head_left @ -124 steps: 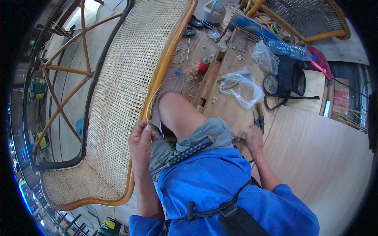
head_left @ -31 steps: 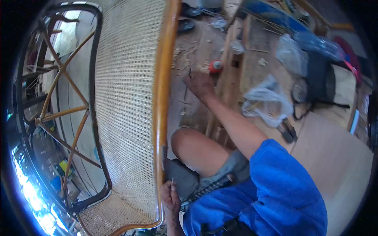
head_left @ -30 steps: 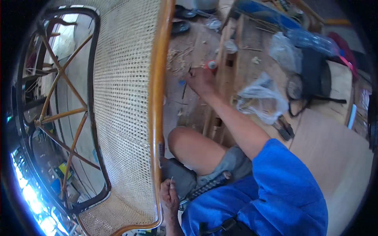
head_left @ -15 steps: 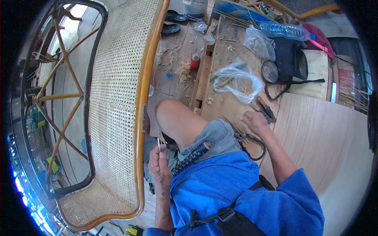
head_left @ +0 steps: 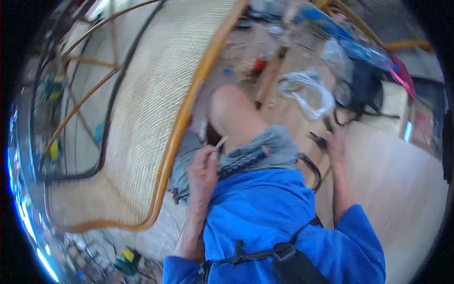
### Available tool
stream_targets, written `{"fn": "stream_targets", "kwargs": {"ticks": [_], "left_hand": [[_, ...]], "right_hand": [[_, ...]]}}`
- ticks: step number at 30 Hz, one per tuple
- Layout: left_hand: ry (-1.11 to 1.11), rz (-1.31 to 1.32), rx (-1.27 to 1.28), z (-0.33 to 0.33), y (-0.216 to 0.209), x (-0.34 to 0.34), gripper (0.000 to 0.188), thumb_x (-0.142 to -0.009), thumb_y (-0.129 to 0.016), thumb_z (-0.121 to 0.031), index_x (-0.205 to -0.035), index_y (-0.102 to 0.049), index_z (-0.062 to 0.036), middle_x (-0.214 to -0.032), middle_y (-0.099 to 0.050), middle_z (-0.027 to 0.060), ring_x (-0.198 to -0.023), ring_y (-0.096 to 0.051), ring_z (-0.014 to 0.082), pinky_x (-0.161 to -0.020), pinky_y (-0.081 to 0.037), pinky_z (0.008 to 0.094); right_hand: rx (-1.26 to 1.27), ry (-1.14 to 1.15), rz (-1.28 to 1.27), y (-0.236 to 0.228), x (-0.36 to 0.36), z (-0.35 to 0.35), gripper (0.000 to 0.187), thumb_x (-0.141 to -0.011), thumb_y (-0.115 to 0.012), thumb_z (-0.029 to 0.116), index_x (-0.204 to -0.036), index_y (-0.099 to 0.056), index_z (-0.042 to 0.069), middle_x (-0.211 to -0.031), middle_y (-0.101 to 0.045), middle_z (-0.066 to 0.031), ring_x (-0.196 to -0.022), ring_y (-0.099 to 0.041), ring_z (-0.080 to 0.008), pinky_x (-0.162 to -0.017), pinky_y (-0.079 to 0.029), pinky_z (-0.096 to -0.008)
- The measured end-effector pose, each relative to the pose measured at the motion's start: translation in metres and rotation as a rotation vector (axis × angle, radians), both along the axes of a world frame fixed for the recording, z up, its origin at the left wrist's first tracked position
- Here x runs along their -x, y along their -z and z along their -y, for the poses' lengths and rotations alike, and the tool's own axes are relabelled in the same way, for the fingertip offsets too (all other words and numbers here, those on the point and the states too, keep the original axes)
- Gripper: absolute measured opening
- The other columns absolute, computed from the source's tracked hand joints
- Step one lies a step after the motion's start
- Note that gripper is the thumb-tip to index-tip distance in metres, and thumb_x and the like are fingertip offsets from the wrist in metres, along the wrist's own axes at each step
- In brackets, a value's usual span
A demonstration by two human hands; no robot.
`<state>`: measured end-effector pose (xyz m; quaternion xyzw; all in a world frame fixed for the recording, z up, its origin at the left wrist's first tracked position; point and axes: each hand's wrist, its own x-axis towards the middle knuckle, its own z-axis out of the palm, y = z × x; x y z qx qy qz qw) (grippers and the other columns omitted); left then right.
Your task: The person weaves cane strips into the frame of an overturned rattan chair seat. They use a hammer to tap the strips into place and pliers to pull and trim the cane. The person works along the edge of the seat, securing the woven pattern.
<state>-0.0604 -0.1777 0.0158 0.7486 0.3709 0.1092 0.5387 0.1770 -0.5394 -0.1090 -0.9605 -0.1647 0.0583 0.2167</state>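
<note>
My left hand (head_left: 203,173) is closed on a thin pale stick (head_left: 221,142), whose tip points up and away over my thigh. Just left of it stands a chair-like frame of varnished wood (head_left: 187,111) with a woven cane panel (head_left: 151,90). My right hand (head_left: 337,144) is low over the wooden boards, at the edge of a pale wood sheet (head_left: 392,175). Beside its fingers lies a dark hand tool (head_left: 318,140), perhaps pliers. Motion smears that hand, so whether it touches the tool is unclear. A black loop-shaped handle (head_left: 309,171) lies nearer my lap.
Ahead on the boards is a clear plastic bag (head_left: 309,94). Farther right are a plastic bottle (head_left: 366,54) and a black bag (head_left: 366,87). A red container (head_left: 259,65) stands among shavings. A yellow-and-black object (head_left: 127,260) lies at lower left.
The view has swung, shifting most things rightward and the cane frame into a tilt. My right hand has moved right, past the dark tool. My left hand still holds the stick, now leaning rightward.
</note>
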Motion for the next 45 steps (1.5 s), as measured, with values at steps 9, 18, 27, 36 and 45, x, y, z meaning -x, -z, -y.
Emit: {"fn": "stream_targets", "kwargs": {"ticks": [9, 18, 27, 36, 45], "left_hand": [[0.056, 0.008, 0.043, 0.001, 0.012, -0.001, 0.017, -0.09, -0.048, -0.018, -0.098, -0.054, -0.0038, -0.079, -0.058, 0.0174, -0.073, -0.059, 0.0317, -0.066, -0.046, 0.0383], [-0.146, 0.356, 0.903, -0.002, -0.013, -0.026, 0.017, -0.095, -0.043, -0.019, -0.098, -0.051, -0.0038, -0.086, -0.06, 0.0066, -0.071, -0.059, 0.0126, -0.062, -0.048, 0.027], [-0.69, 0.812, 1.484, 0.001, -0.005, -0.009, 0.017, -0.095, -0.045, -0.022, -0.099, -0.05, -0.0066, -0.089, -0.058, 0.0064, -0.073, -0.059, 0.0175, -0.069, -0.051, 0.0326], [-0.293, 0.699, 0.823, 0.0, -0.029, -0.021, 0.015, -0.095, -0.047, -0.018, -0.099, -0.052, -0.0046, -0.09, -0.056, 0.0009, -0.081, -0.051, 0.0064, -0.077, -0.043, 0.0226], [-0.308, 0.389, 0.639, -0.021, -0.029, -0.003, 0.016, -0.093, -0.052, -0.019, -0.093, -0.058, -0.0042, -0.069, -0.048, -0.0052, -0.059, -0.04, 0.0015, -0.053, -0.033, 0.0174]], "right_hand": [[0.428, -0.168, -0.161, -0.011, -0.022, 0.029, 0.03, -0.068, -0.069, 0.006, -0.093, -0.056, -0.003, -0.091, -0.057, -0.0205, -0.088, -0.054, -0.035, -0.079, -0.041, -0.0424], [-0.59, -0.458, 0.136, -0.189, 0.048, -0.168, 0.024, -0.079, -0.064, 0.001, -0.102, -0.059, 0.001, -0.108, -0.055, -0.0145, -0.098, -0.055, -0.0242, -0.083, -0.047, -0.0319], [-0.501, -0.778, -0.52, -0.165, 0.135, -0.228, 0.024, -0.084, -0.06, 0.005, -0.107, -0.06, 0.009, -0.111, -0.055, -0.0114, -0.097, -0.055, -0.0257, -0.087, -0.044, -0.0341], [-0.81, -0.335, -1.151, -0.172, 0.136, -0.257, 0.054, -0.085, -0.059, 0.03, -0.122, -0.042, -0.005, -0.106, -0.054, -0.0106, -0.089, -0.055, -0.0178, -0.082, -0.045, -0.0303], [-0.888, -0.239, -1.238, -0.175, 0.101, -0.258, 0.032, -0.09, -0.049, 0.023, -0.111, -0.052, -0.001, -0.081, -0.059, -0.0094, -0.066, -0.055, -0.0148, -0.059, -0.046, -0.0254]]}}
